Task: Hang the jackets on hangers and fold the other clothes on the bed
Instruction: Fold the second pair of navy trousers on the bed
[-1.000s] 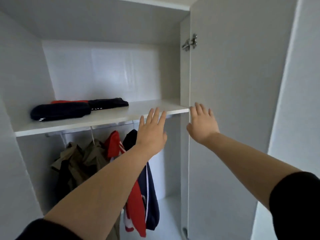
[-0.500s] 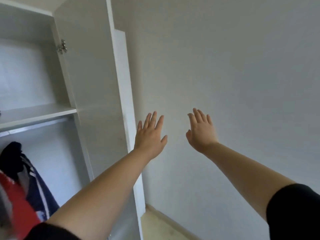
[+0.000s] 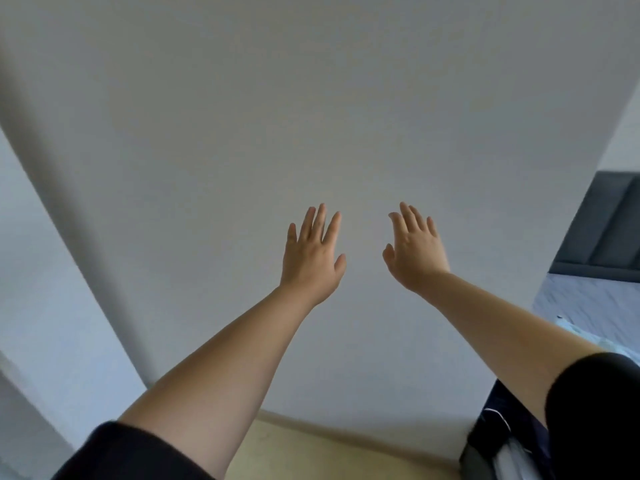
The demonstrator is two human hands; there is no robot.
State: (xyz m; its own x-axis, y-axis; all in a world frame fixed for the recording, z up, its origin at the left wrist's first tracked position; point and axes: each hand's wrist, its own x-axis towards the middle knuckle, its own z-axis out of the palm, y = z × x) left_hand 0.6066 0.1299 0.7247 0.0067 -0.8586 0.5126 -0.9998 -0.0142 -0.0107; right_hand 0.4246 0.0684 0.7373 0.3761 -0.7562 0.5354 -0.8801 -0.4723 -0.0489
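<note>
- Hands empty: left hand (image 3: pixel 311 258) and right hand (image 3: pixel 415 252) both spread, fingers straight.
- Next, I judge: face the bed (image 3: pixel 585 299) on my right and pick up a garment.

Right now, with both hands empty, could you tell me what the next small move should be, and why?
Probably turn right toward the bed and reach for the dark garment at lower right. The left hand and right hand are open, hold nothing, and face only a bare wall.

Dark clothes (image 3: pixel 498 429) near grey bed (image 3: pixel 588 301)
</note>
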